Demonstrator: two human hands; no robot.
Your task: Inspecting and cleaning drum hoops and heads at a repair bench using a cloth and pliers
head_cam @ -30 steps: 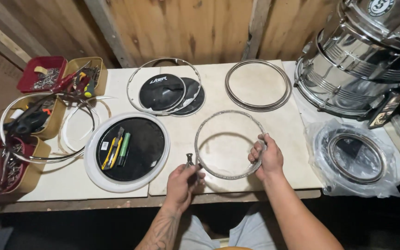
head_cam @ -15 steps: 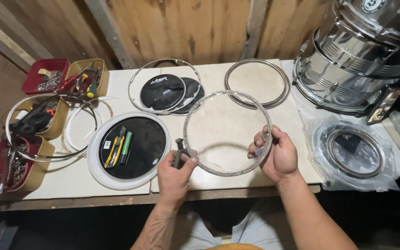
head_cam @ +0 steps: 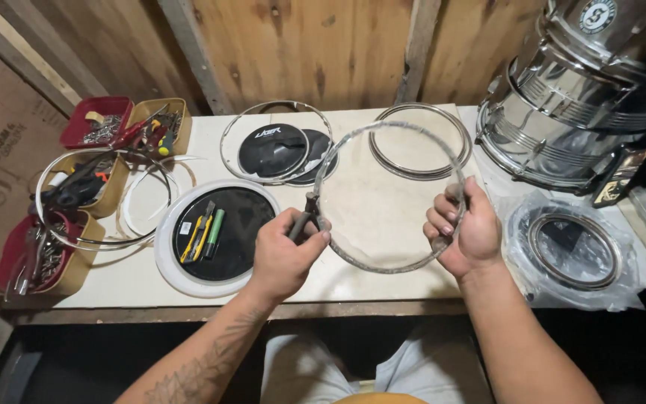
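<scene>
I hold a thin metal hoop tilted up off the white tabletop. My right hand is closed around its right side. My left hand grips dark pliers whose jaws meet the hoop's left edge. A black drumhead with a white rim lies just left of my left hand, with small yellow and green tools resting on it.
A chrome drum shell stands at the back right, a hoop in clear plastic wrap in front of it. More hoops and black round discs lie at the back. Trays of tools and hardware line the left side.
Both hands have lifted the hoop off the table and tilted it toward me. The pliers have stayed at its left edge.
</scene>
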